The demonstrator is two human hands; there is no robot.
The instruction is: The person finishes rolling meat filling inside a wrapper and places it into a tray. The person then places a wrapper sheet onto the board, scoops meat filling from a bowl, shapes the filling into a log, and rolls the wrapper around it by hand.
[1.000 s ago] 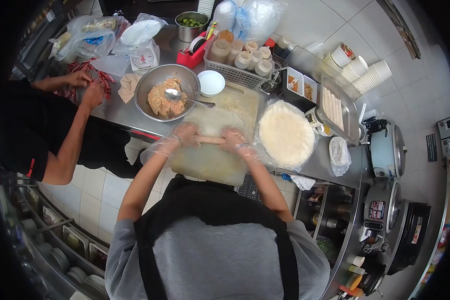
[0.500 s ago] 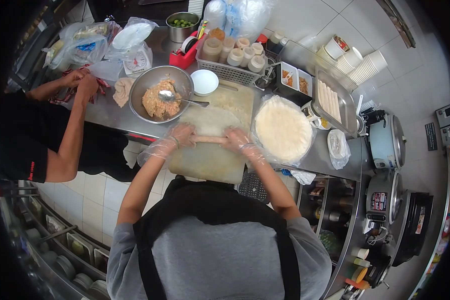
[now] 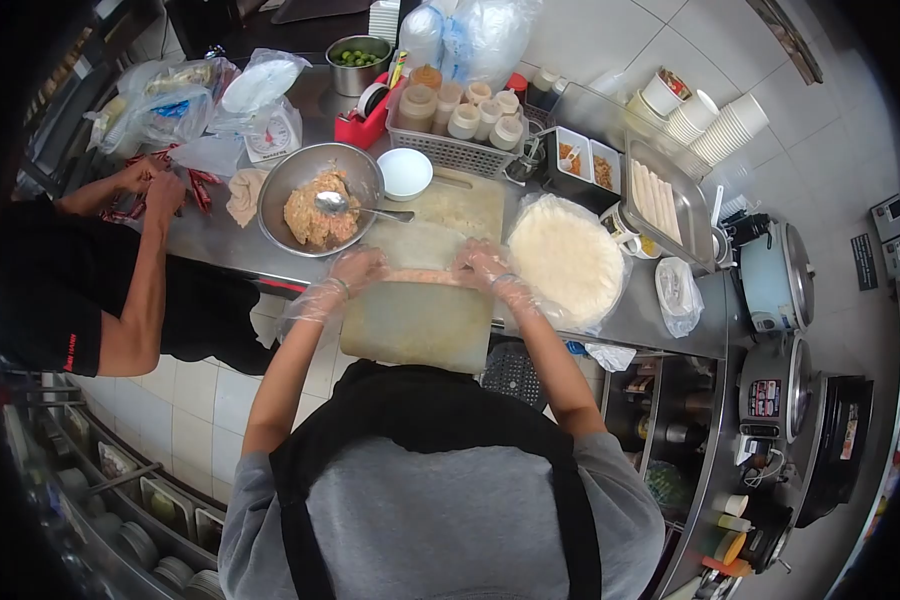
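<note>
On a cutting board point(image 3: 415, 325) lies a long pinkish roll of filling in a pale wrapper point(image 3: 420, 276). My left hand point(image 3: 358, 268), in a clear plastic glove, has its fingers closed on the roll's left end. At the right end my gloved right hand point(image 3: 482, 264) grips it too. Up and left of my hands stands a metal bowl point(image 3: 270, 205) of pinkish minced filling point(image 3: 315, 222) with a spoon point(image 3: 332, 203) in it. A stack of round white wrappers point(image 3: 565, 262) on plastic is just right of my right hand.
A co-worker's hands point(image 3: 150, 185) handle red packets at the left. Behind the board are a white bowl point(image 3: 405, 174), a basket of bottles point(image 3: 445, 147) and a red tape dispenser point(image 3: 360, 130). A metal tray point(image 3: 692, 240) of finished rolls stands at the right.
Both my hands have moved slightly away from my body with the roll, which now looks pinker between them. The camera view has shifted a little.
</note>
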